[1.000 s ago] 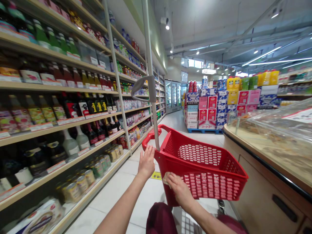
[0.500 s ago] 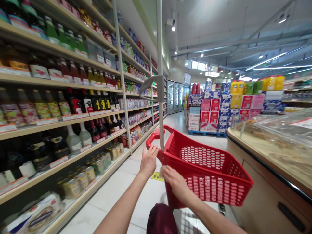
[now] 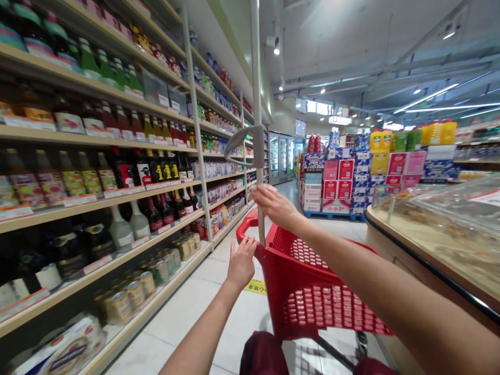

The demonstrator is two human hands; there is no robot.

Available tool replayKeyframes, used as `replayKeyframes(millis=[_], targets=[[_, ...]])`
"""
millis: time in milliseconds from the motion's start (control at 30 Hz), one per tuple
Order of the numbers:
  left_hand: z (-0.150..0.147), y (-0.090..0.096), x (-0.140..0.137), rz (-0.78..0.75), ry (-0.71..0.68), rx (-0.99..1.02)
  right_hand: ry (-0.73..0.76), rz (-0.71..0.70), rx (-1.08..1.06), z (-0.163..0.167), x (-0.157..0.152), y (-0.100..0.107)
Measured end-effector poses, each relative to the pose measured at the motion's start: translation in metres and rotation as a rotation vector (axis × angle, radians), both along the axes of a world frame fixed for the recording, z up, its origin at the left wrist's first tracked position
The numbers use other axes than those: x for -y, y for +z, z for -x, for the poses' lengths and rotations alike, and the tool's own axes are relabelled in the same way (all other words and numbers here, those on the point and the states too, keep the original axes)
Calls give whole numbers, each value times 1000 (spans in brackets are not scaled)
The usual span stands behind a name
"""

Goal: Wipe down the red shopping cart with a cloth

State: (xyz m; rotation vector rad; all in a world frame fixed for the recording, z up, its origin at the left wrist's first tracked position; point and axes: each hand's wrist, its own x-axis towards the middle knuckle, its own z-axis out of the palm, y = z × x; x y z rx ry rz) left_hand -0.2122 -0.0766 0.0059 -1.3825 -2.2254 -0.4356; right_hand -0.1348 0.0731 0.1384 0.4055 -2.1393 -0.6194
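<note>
A red shopping trolley (image 3: 297, 307) with perforated basket sides stands in front of me. A grey pole (image 3: 256, 78) rises beside its curved handle and carries a grey loop-shaped bracket (image 3: 253, 148). My left hand (image 3: 241, 264) is closed at the near end of the red handle, its fingertips on the edge. My right hand (image 3: 275, 205) is raised to the pole just below the bracket, fingers bent around a small pale thing pressed near the pole. What that thing is cannot be made out. My right forearm hides part of the basket.
Shelves (image 3: 101, 195) of bottles and cans line the left side. To the right stands a counter (image 3: 410, 229) with clear covers. Stacked drink boxes (image 3: 338, 182) stand on a blue pallet (image 3: 332, 213) ahead. A yellow floor sticker (image 3: 257, 286) lies beside the trolley. Glass-door fridges (image 3: 281, 156) are farther back.
My right hand has moved up from beside the trolley's near side to the pole, with the small pale thing. My left hand stays at the handle.
</note>
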Motion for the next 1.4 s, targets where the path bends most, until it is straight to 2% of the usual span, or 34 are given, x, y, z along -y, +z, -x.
replayKeyframes(millis=[67,100,133,233,300,367,433,500,567,667,733,867,933,967,1067,1133,1167,1300,1367,1400], targets=[[-2,1,0,-2,-1,5,-18,51,-76,2,-1,28],[-3,2,1,-3,-1,11,-26,57,-84,2,-1,29],[-4,2,2,-3,-2,17,-31,42,-65,0,1,23],[-5,4,4,14,-7,32,-16,-101,93,-7,4,-18],[-5,3,4,27,-13,23,-4,-180,156,-9,4,-29],[-5,0,4,33,-12,3,-31,-143,99,-6,4,-15],[-4,-2,3,32,-2,-19,-78,-25,-27,-1,5,10],[-4,-4,2,33,11,-25,-106,55,-94,1,6,21],[-4,-4,2,37,15,-19,-95,30,-47,-1,7,5],[-5,-2,3,57,12,-5,-37,-112,117,-7,8,-37],[-5,-1,3,69,9,-7,-22,-160,155,-7,8,-45],[-5,-1,3,61,18,-26,-111,-3,-22,1,10,-5],[-5,-1,2,55,24,-24,-131,55,-62,1,9,0],[-5,-1,2,54,24,-22,-123,44,-40,-2,9,-6],[-4,-2,3,60,10,-21,-63,-83,103,-12,7,-44],[-2,-3,2,61,2,-26,-48,-107,131,-15,7,-53],[-2,-4,2,59,2,-29,-57,-80,105,-14,7,-48],[-2,-3,1,65,19,-27,-97,129,-103,-7,5,1],[-3,-2,1,84,32,-9,-68,165,-98,-9,2,0],[-3,-1,1,93,36,0,-46,169,-64,-12,1,-12]])
